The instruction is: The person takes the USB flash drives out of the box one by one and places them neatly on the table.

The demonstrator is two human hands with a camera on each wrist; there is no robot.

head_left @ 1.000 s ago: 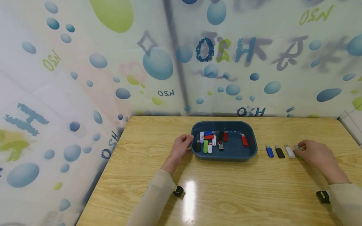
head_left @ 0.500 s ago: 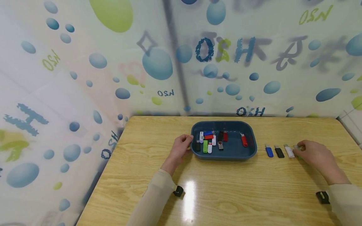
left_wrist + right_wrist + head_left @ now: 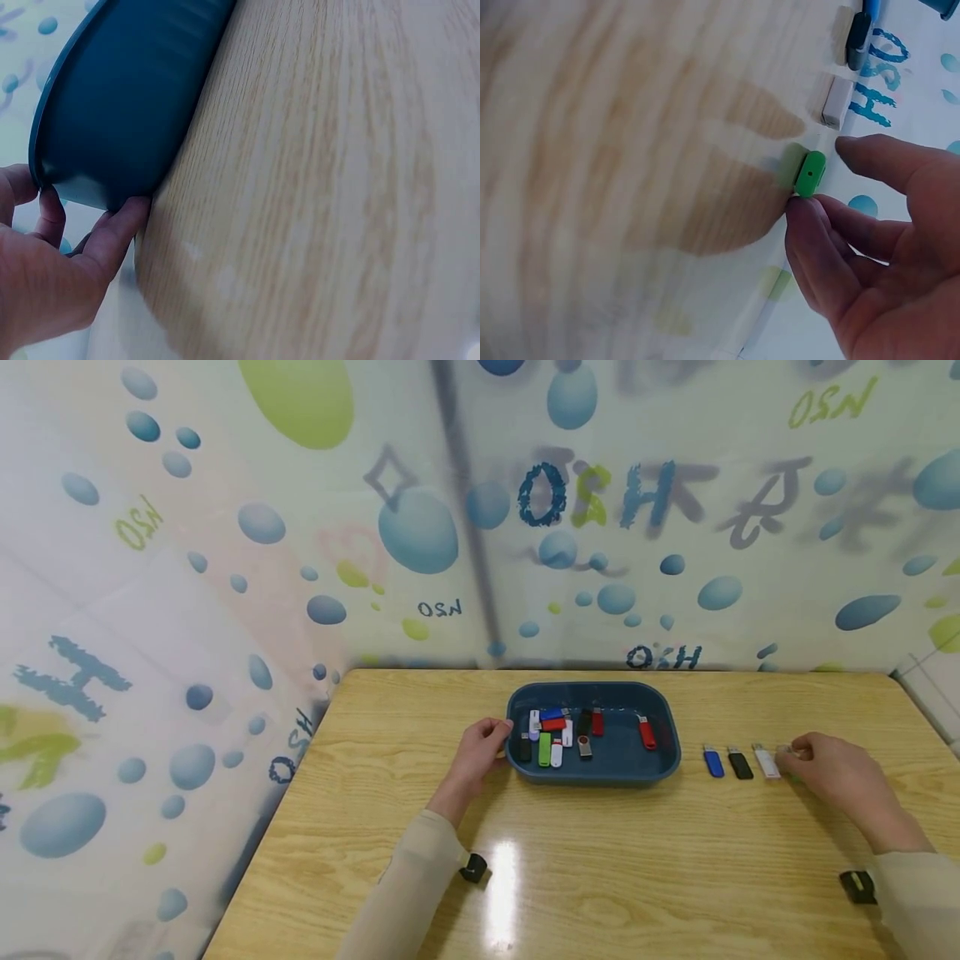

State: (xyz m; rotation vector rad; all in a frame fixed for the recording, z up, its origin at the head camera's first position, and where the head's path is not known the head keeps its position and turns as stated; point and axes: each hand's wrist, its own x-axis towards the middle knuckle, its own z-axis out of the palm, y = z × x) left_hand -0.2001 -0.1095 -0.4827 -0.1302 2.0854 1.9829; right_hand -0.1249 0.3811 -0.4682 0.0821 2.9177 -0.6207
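Note:
My left hand grips the left end of a dark blue plastic tray, fingertips at its rim and lower edge. Several USB sticks lie in the tray, among them a red one apart at the right and a green one at the left. To the right, my right hand is at a green USB stick on the table. In the right wrist view its fingertips touch one side of that stick, while the thumb stands apart on the other. The head view mostly hides this stick behind the hand.
Left of the right hand, blue, black and white USB sticks lie in a row on the wooden table. A patterned wall covering rises behind the table's far edge.
My right fingers have shifted slightly at the green USB stick, which shows less in the head view than before. The left hand and the tray stay put.

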